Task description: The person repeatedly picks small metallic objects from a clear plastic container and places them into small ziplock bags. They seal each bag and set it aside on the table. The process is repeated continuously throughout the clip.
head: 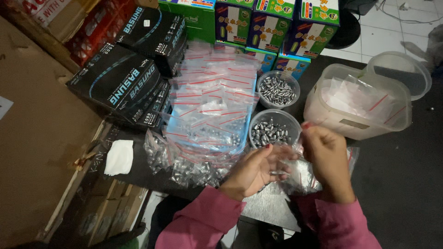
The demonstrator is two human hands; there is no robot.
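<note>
Left hand and right hand each pinch a small clear bag between closed fingertips. Film judged thin, slippery; best held at the top edge. Tub of metal pellets just beyond: small, dense, prone to roll.

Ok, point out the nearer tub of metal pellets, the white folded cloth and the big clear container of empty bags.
Nearer tub of metal pellets (271, 131): head view, on the pellets inside.
White folded cloth (119, 157): head view, its middle.
Big clear container (357, 127): head view, front wall.

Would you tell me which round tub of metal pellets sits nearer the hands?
The lower tub, just above the left hand; the other tub lies farther up.
</note>
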